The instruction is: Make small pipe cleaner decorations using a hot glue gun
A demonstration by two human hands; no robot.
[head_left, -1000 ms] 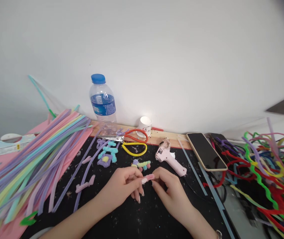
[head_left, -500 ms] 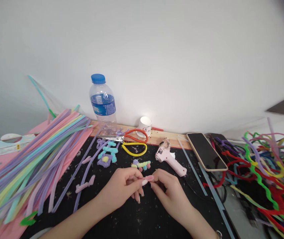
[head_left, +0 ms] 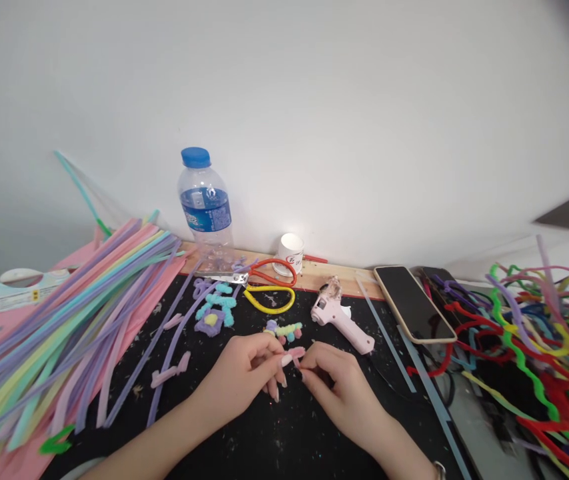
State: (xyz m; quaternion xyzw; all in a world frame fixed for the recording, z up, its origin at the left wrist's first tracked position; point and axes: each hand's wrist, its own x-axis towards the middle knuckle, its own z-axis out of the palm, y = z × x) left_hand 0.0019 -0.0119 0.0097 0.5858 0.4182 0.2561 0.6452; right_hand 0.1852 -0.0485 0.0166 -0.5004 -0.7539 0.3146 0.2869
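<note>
White wall (head_left: 364,133) rises behind a speckled black mat (head_left: 284,443), and on my feed the left hand (head_left: 249,370) pinches a short pink fuzzy strip (head_left: 296,351). I see the right hand (head_left: 339,380) narrowed on its other end, the strip between both hands, just this side of a multicoloured fuzzy figure (head_left: 285,330).

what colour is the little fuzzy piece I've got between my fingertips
The fuzzy piece is pink, seen in the head view, the only one.
</note>
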